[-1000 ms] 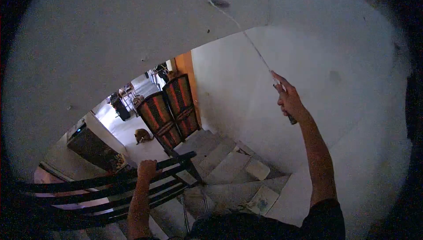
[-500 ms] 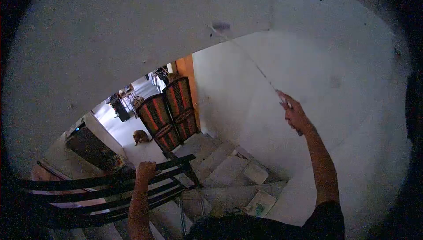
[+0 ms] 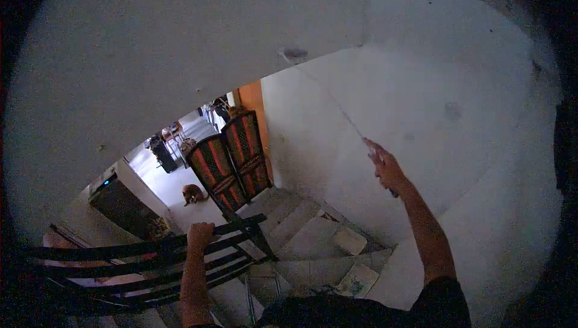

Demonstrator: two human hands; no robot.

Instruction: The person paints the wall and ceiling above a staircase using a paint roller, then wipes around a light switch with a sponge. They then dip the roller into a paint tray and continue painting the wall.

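Rising from the right hand [image 3: 386, 170], pole [image 3: 328, 98] meets ceiling [image 3: 180, 57].

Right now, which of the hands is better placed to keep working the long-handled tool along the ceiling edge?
Right. The right hand grips the long pole, whose head reaches the ceiling edge. The left hand is closed on the dark stair railing, probably steadying the person, so it is poorly placed.

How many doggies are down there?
1. The dog is on the floor at the bottom of the stairs, left of the red-and-black door. Others may be hidden behind the walls.
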